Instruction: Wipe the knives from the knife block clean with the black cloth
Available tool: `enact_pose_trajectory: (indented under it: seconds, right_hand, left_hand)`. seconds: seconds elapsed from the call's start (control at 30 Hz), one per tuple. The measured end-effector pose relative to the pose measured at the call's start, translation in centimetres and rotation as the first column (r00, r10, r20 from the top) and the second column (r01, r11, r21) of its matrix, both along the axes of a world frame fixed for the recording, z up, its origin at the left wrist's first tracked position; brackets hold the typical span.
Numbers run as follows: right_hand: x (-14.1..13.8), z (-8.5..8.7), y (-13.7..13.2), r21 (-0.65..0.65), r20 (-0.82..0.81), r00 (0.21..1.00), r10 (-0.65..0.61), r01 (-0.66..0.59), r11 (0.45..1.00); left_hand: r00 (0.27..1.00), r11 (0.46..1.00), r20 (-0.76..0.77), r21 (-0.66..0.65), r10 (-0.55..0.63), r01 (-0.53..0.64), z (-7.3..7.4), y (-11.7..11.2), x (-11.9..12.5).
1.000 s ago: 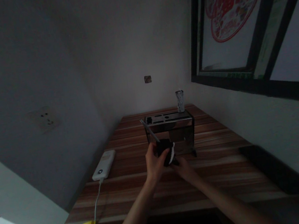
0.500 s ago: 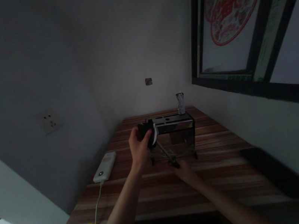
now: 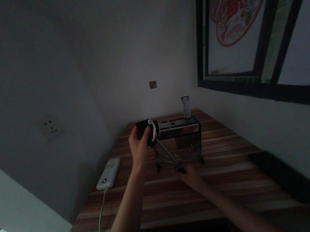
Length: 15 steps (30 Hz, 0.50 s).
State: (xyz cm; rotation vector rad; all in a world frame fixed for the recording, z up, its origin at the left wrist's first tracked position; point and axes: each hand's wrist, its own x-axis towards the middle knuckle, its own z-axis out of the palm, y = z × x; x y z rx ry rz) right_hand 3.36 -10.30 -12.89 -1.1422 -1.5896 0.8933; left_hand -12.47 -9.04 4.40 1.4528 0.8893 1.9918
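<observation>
My left hand (image 3: 139,148) is raised over the table, its fingers and thumb closed round a black folded piece with a white curved edge (image 3: 153,130), perhaps a cloth. From that piece a thin grey rod with a black handle (image 3: 167,151) slants down to the right. My right hand (image 3: 190,176), low near the tabletop, grips the dark lower end of it. Dim light hides whether the rod is a blade. Just behind both hands stands a black rack with a slotted top and clear front (image 3: 177,132).
A clear crumpled-looking cup or wrap (image 3: 186,107) stands on the rack's top. At the left of the striped wooden table (image 3: 228,190) lies a white power bank (image 3: 109,174) with a cable. A black flat slab (image 3: 288,175) rests along the right edge. Walls close in the sides.
My left hand has moved a little left and up, tilting the black piece so more of its white edge shows. More of the rod is exposed. My right hand has stayed put.
</observation>
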Motion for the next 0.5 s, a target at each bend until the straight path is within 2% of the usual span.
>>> enact_pose_trajectory:
  seconds: [0.17, 0.3, 0.5]
  right_hand:
    - [0.1, 0.1, -0.2, -0.02, -0.027, 0.999, -0.021, 0.02, 1.0]
    - [0.1, -0.1, -0.1, -0.016, -0.039, 0.999, -0.03, 0.03, 0.999]
    - [0.1, -0.1, 0.0, -0.013, -0.116, 0.993, -0.012, 0.01, 1.0]
  left_hand:
    - [0.992, 0.993, -0.067, -0.068, -0.104, 0.099, -0.7, -1.1, 1.3]
    - [0.985, 0.982, -0.088, -0.128, -0.148, 0.137, -2.7, -1.5, 2.4]
    - [0.973, 0.973, -0.175, -0.201, -0.149, 0.113, -5.6, -1.8, 3.6]
